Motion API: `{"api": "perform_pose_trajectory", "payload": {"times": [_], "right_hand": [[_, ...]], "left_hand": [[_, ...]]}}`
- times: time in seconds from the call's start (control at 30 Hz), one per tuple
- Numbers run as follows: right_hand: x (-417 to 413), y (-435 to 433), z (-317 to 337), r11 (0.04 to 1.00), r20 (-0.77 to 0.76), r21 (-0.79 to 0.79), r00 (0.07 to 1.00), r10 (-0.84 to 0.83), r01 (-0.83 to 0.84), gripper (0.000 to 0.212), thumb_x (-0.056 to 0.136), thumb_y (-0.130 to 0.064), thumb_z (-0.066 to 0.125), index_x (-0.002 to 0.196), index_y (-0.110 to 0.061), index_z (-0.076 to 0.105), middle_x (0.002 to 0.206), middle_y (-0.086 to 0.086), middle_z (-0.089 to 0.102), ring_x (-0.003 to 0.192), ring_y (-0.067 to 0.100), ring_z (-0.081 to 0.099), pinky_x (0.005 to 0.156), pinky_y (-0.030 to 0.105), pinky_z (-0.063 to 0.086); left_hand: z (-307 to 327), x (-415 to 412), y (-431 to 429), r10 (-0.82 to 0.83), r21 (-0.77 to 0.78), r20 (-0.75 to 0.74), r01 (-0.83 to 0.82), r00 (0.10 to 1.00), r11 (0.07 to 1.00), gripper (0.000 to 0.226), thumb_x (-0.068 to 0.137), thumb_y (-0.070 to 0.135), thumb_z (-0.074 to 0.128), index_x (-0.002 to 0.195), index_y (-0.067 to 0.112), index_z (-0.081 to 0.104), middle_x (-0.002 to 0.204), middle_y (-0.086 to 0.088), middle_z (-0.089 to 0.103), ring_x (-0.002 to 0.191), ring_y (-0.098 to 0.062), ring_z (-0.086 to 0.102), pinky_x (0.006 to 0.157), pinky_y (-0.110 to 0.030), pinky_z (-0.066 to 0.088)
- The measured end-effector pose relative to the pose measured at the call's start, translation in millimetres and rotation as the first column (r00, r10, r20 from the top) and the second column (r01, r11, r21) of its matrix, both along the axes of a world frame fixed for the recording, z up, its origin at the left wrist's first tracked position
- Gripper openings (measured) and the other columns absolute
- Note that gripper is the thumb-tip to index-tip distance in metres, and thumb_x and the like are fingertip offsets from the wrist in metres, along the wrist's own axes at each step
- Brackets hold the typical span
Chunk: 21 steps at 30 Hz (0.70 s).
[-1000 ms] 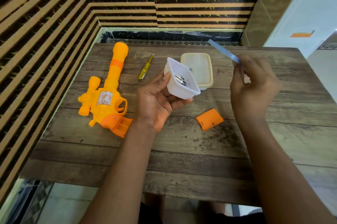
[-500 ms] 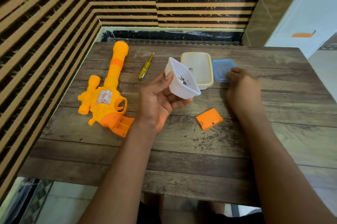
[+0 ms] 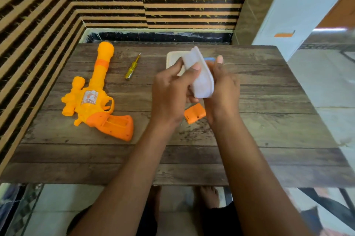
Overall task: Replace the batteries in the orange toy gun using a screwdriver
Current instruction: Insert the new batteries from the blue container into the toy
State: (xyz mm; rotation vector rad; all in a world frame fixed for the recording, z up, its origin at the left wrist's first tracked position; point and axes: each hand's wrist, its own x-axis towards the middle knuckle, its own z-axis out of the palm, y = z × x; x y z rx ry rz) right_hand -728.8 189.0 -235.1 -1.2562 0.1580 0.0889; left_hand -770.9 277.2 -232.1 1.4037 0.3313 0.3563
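White tub [image 3: 201, 76] is tipped on edge above mid-table, gripped by left hand [image 3: 171, 93] from the left side, thumb on its base; right hand [image 3: 221, 90] is cupped against its open side, apparently to catch the contents. Contents can't be seen at this angle. Gun [image 3: 96, 99] lies flat at left of the table [image 3: 269, 120], well apart from the hands; long axis runs near-far, barrel far, grip near and angled right, battery bay open and facing up, seemingly empty. Left hand is nearer to it. Cover [image 3: 195, 114] sits just below the hands, partly hidden by the right wrist. Screwdriver [image 3: 132, 67] is untouched, between barrel and hands, tip pointing far. A pale tray [image 3: 172, 59] and a blue lid [image 3: 209, 59] peek out behind the tub. A sticker is on the gun body; print is too blurred to read. No brand is legible anywhere.
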Motion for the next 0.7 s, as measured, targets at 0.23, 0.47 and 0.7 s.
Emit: {"api": "perform_pose_trajectory", "payload": {"times": [0.23,0.47,0.7], "right_hand": [[-5,-21,-15,0.825,-0.268,0.559,0.960,0.081,0.086,0.044,0.112,-0.029,0.037,0.100,-0.004,0.071,0.082,0.012,0.074,0.079,0.026,0.071,0.075,0.036,0.059],[11,-35,-26,0.706,-0.396,0.650,0.918,-0.001,0.281,0.037,0.108,-0.020,0.043,0.083,-0.009,0.067,0.071,0.004,0.066,0.055,0.015,0.062,0.054,0.022,0.050],[35,-70,-31,0.666,-0.445,0.629,0.888,-0.117,0.402,0.036,0.113,-0.023,0.042,0.085,-0.003,0.055,0.076,0.012,0.065,0.068,0.023,0.070,0.061,0.027,0.064]], "left_hand": [[5,11,-22,-0.001,0.702,-0.083,0.059,0.997,0.710,0.054,0.080,0.064,0.063,0.107,0.020,0.077,0.079,0.000,0.073,0.076,-0.020,0.070,0.062,-0.032,0.052],[11,28,-42,0.039,0.702,-0.037,-0.001,0.999,0.713,0.038,0.091,0.053,0.066,0.106,0.021,0.077,0.056,0.006,0.053,0.062,-0.017,0.057,0.051,-0.019,0.034],[14,27,-38,-0.111,-0.430,-0.199,0.015,0.974,0.903,0.037,0.095,0.037,0.059,0.120,0.010,0.064,0.089,-0.019,0.070,0.073,-0.030,0.066,0.055,-0.028,0.047]]}}
